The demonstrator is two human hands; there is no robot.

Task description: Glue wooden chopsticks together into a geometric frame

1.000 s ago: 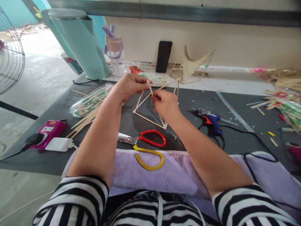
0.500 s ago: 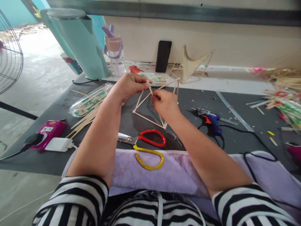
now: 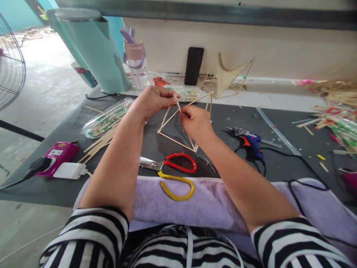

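Observation:
A frame of thin wooden sticks stands on the dark table, its bars meeting at several corners. My left hand pinches the frame's upper corner between thumb and fingers. Close beside it, my right hand is closed around a stick of the same frame, just below that corner. Part of the frame is hidden behind my right hand and wrist. Scissors with one red and one yellow handle lie nearer to me, partly on the purple towel.
A blue glue gun with its cord lies right of my hands. Loose sticks and a packet of sticks lie left. Behind are a jug, a bottle, a phone and a finished-looking stick model. A power strip sits front left.
Both hands keep the same hold on the stick frame. The whole view has shifted very slightly; nothing else visibly differs.

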